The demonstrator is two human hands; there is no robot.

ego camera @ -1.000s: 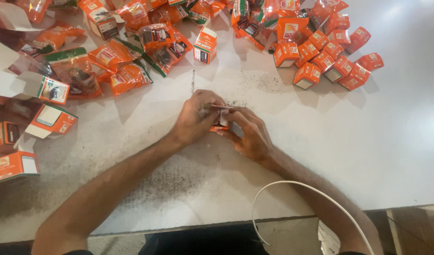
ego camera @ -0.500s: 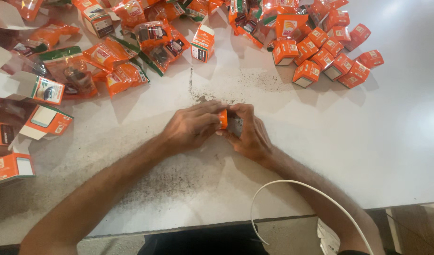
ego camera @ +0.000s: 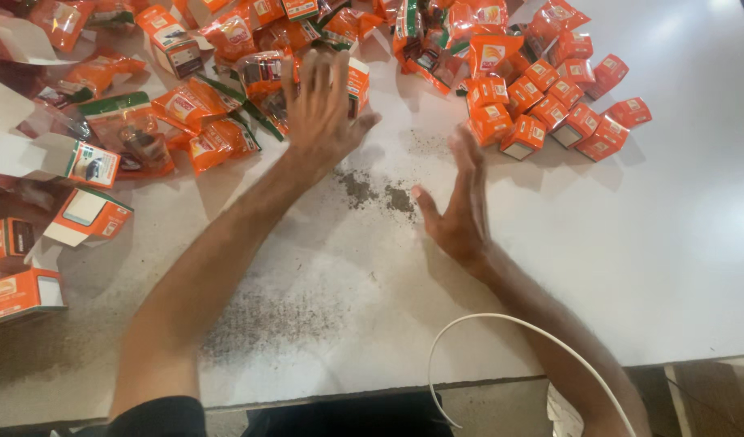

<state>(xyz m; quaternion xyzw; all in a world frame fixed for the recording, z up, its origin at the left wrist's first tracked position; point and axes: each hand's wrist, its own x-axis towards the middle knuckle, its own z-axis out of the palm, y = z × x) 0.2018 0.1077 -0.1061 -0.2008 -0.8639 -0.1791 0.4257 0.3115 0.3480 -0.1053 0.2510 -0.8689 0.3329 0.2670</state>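
Orange plastic packets (ego camera: pixel 202 113) are lying heaped along the table's (ego camera: pixel 647 243) far left, with open orange-and-white boxes (ego camera: pixel 87 217) at the left edge, and a white cable (ego camera: pixel 501 324) is looping across the near edge. The left hand (ego camera: pixel 323 109), fingers spread and holding nothing, is reaching over the packets and partly covering a small orange box (ego camera: pixel 357 81), apparently without touching it. The right hand (ego camera: pixel 461 206) is standing flat and open beside the closed small orange boxes (ego camera: pixel 550 105); half a second ago both hands were pinching one small box together at the table's centre.

Two hands (ego camera: pixel 323 113), dozens of small orange boxes (ego camera: pixel 522 133), one white cable (ego camera: pixel 501 324).
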